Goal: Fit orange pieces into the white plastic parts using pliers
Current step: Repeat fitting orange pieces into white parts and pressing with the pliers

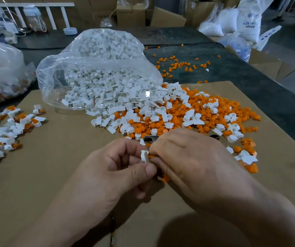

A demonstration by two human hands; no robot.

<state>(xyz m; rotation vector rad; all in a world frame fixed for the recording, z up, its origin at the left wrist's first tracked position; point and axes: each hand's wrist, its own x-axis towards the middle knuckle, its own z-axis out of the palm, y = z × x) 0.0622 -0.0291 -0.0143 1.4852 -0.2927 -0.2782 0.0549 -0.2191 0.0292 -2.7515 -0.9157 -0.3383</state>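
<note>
a: the left hand pinches the small white plastic part between thumb and forefinger, over the brown cardboard sheet.
b: the right hand hides its curled fingers beside the grey metal pliers; a skewed small orange plastic piece might pop free.

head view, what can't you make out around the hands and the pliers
Pliers: head view, only a metal bit shows; the right hand covers the rest, hiding the jaws.
Orange piece: head view, slivers show beside the white part the left hand pinches; fingers hide whether it is seated.
Sack print, far right: head view, too blurred to read fully.
Assembled pile: head view, cut off by the left edge.
</note>
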